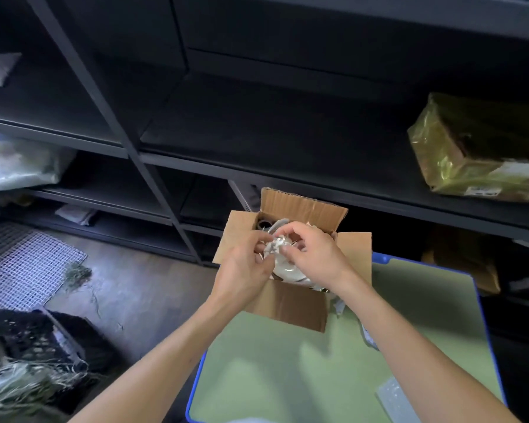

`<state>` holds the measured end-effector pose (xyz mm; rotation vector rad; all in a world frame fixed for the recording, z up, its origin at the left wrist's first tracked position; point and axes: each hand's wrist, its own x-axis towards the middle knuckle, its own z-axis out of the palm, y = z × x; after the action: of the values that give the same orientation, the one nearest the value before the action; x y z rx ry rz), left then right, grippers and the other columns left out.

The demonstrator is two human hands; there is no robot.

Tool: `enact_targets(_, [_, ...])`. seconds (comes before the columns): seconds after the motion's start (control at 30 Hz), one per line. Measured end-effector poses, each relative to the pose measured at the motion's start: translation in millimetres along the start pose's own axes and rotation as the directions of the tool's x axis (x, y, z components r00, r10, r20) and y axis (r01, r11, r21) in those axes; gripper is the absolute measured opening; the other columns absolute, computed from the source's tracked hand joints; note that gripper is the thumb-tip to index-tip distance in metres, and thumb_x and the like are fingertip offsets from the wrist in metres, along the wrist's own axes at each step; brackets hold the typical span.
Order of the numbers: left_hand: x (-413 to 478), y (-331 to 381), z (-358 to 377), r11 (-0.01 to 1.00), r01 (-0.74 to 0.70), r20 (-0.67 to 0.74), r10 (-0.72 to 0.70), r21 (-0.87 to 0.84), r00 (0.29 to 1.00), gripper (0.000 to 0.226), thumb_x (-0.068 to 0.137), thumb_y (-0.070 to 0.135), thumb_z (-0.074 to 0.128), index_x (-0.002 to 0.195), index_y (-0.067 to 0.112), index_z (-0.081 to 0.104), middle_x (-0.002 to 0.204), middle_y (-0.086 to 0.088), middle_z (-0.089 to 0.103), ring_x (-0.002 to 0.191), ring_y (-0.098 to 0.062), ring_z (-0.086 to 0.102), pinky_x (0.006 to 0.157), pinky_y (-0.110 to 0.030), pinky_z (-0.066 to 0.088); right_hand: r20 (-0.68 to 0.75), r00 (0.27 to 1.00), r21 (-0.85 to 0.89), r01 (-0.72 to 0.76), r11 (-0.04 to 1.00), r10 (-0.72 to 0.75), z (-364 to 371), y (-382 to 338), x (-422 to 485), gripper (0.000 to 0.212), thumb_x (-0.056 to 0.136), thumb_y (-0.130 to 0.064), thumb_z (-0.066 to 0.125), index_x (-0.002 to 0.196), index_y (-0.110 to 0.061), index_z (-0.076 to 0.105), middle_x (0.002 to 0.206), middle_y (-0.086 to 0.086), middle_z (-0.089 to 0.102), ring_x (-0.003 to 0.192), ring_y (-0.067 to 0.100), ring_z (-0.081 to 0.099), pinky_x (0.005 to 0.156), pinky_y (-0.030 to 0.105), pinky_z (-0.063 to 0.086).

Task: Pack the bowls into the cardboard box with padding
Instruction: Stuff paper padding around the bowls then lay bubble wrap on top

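Your two bare forearms reach forward over a green table (287, 377) with a blue rim, where a pale flat item (397, 401) lies near your right elbow. Ahead of that, at the table's far edge, an open cardboard box (290, 306) stands with its flaps spread. Your left hand (245, 264) and right hand (315, 254) meet just above its opening, fingers of both pinched on a crumpled wad of white padding (277, 244). Beneath your hands a white bowl (287, 271) sits inside the box, partly hidden; how many bowls are stacked there cannot be told. A dark round object (264, 223) shows in the box's far left corner. Off to the left, on the floor, lie a black crate (40, 340), loose straw-like strands (22, 386) and a white mesh mat (22, 264). Beyond the box, dark metal shelving (171, 160) fills the background, with a parcel wrapped in yellowish film (477, 151) on the right shelf and a pale bag (19, 166) on the left
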<state>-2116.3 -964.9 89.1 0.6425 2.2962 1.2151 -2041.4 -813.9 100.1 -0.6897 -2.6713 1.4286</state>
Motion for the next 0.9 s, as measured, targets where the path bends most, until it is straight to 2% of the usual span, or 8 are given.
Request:
enact_targets(0.1, [23.6, -0.4, -9.9, 1.0, -0.001, -0.063, 0.002, 0.024, 0.998, 0.021, 0.087, 0.028, 0.061, 0.097, 0.046, 0.056, 0.092, 0.018, 0.064, 0.082, 0.002, 0.061, 0.062, -0.016, 0.047, -0.086, 0.996, -0.095, -0.018, 0.995, 0.01, 6.8, -6.0, 28.5, 0.012, 0.088, -0.029, 0.07, 0.096, -0.037, 0.066, 0.085, -0.027, 0.064, 0.081, -0.011, 0.057, 0.065, 0.01, 0.036])
enact_targets(0.27, [47.3, -15.6, -5.6, 0.947, -0.089, -0.117, 0.131, 0.308, 0.985, 0.016, 0.09, 0.038, 0.063, 0.1, 0.026, 0.066, 0.101, 0.007, 0.054, 0.091, -0.012, 0.051, 0.062, -0.02, 0.039, -0.139, 0.989, -0.105, -0.066, 0.992, 0.051, -0.2, -4.4, 62.1, 0.011, 0.092, -0.028, 0.064, 0.098, -0.037, 0.063, 0.097, -0.021, 0.064, 0.091, 0.001, 0.059, 0.078, 0.026, 0.045])
enact_targets(0.33, [47.0, -24.7, 2.8, 0.903, -0.103, -0.098, 0.158, 0.418, 0.983, 0.025, 0.091, 0.04, 0.062, 0.106, 0.022, 0.069, 0.104, 0.003, 0.052, 0.1, -0.018, 0.047, 0.067, -0.027, 0.042, -0.128, 0.99, -0.144, -0.079, 0.986, 0.06, -1.7, -3.0, 67.9, 0.012, 0.093, -0.027, 0.06, 0.097, -0.039, 0.061, 0.096, -0.02, 0.063, 0.089, 0.004, 0.059, 0.08, 0.032, 0.049])
enact_targets(0.4, [47.3, -32.3, 9.5, 0.863, -0.133, -0.101, 0.207, 0.486, 0.973, 0.026, 0.091, 0.037, 0.063, 0.108, 0.019, 0.071, 0.102, 0.003, 0.048, 0.098, -0.019, 0.046, 0.066, -0.028, 0.04, -0.091, 0.995, -0.201, -0.057, 0.978, 0.039, -0.3, -3.0, 71.2, 0.015, 0.093, -0.024, 0.058, 0.098, -0.037, 0.061, 0.097, -0.019, 0.065, 0.09, 0.006, 0.061, 0.084, 0.036, 0.051])
enact_targets(0.53, [52.4, -36.4, 13.8, 0.834, -0.179, -0.092, 0.264, 0.522, 0.96, 0.015, 0.09, 0.025, 0.064, 0.092, 0.015, 0.074, 0.091, 0.005, 0.038, 0.09, -0.02, 0.046, 0.064, -0.028, 0.035, 0.028, 0.999, -0.268, 0.03, 0.963, -0.023, 6.8, -5.3, 75.6, 0.024, 0.095, -0.018, 0.052, 0.107, -0.032, 0.068, 0.112, -0.015, 0.068, 0.104, 0.008, 0.062, 0.092, 0.03, 0.049])
enact_targets(0.63, [51.5, -40.1, 13.3, 0.851, -0.205, -0.113, 0.293, 0.483, 0.949, 0.009, 0.088, 0.018, 0.065, 0.087, 0.012, 0.072, 0.089, 0.007, 0.036, 0.088, -0.022, 0.048, 0.059, -0.029, 0.035, 0.036, 0.999, -0.2, 0.002, 0.98, 0.005, 12.4, -7.0, 77.0, 0.025, 0.096, -0.021, 0.052, 0.108, -0.035, 0.068, 0.106, -0.021, 0.069, 0.091, -0.001, 0.063, 0.081, 0.022, 0.05])
enact_targets(0.8, [44.0, -46.4, 13.3, 0.875, -0.168, -0.151, 0.262, 0.454, 0.953, 0.023, 0.094, 0.032, 0.061, 0.087, 0.017, 0.076, 0.084, 0.005, 0.046, 0.083, -0.014, 0.042, 0.059, -0.03, 0.044, -0.066, 0.992, -0.249, -0.121, 0.961, 0.108, 26.9, -6.4, 77.1, 0.017, 0.097, -0.029, 0.053, 0.108, -0.029, 0.066, 0.091, -0.01, 0.071, 0.076, 0.011, 0.068, 0.073, 0.035, 0.06])
enact_targets(0.9, [43.8, -45.2, 12.8, 0.907, -0.121, -0.173, 0.206, 0.404, 0.963, 0.038, 0.097, 0.047, 0.054, 0.08, 0.02, 0.076, 0.082, 0.007, 0.047, 0.081, -0.013, 0.043, 0.06, -0.03, 0.045, -0.159, 0.985, -0.354, -0.115, 0.928, 0.061, 33.4, -3.3, 73.6, 0.011, 0.097, -0.034, 0.054, 0.102, -0.026, 0.059, 0.081, -0.006, 0.066, 0.072, 0.015, 0.061, 0.05, 0.026, 0.046])
